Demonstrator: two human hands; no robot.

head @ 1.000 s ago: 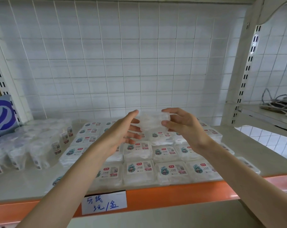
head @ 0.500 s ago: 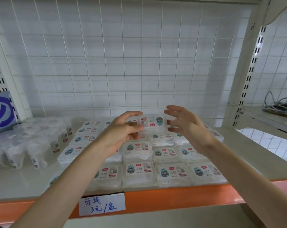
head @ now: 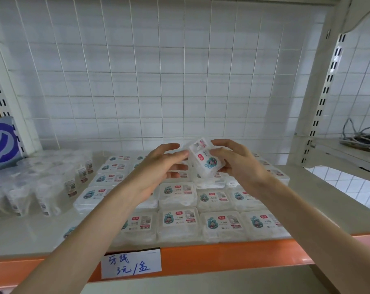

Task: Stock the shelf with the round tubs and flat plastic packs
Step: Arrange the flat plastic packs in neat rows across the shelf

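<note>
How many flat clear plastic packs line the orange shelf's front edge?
5: one flat clear plastic pack left of the left forearm, one just right of it, three more running rightward. The right forearm may hide others.

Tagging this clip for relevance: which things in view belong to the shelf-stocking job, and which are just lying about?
Job: flat pack gripped by right hand, touched by left hand; rows of flat packs; round tubs; shelf.
Lying about: blue box; cables; handwritten price tag.
</note>
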